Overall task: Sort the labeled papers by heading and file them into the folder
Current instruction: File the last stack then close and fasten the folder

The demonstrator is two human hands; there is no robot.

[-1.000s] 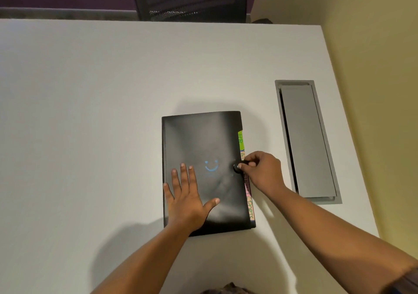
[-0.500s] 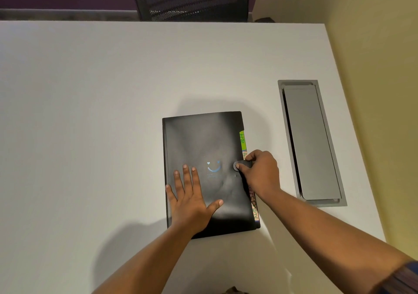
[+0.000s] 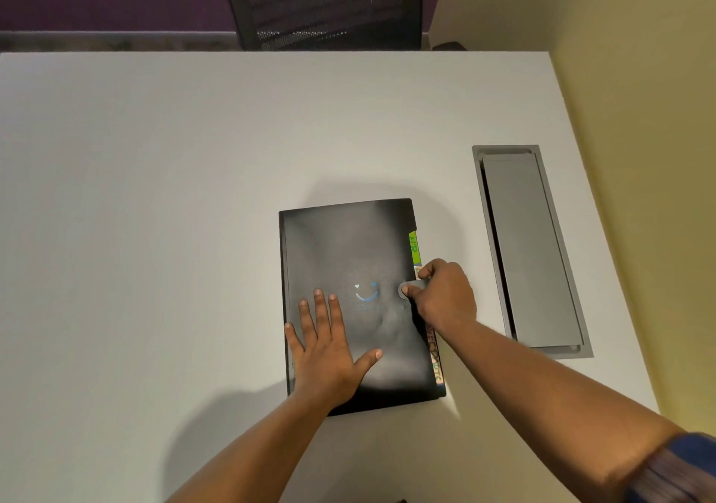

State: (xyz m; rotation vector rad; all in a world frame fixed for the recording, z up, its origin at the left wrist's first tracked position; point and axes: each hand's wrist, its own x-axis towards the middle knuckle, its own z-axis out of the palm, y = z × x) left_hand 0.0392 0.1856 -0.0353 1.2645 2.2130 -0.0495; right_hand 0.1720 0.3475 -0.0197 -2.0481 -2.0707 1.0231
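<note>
The black folder (image 3: 348,247) lies closed on the table (image 3: 155,192) under both hands, just where it lay a second ago. The left hand (image 3: 327,359) stays flat, fingers spread, pressing the cover's near part. The right hand (image 3: 445,297) still pinches the round clasp (image 3: 410,285) at the folder's right edge, its thumb now on top. A green tab (image 3: 414,247) peeks out just beyond that hand.
</note>
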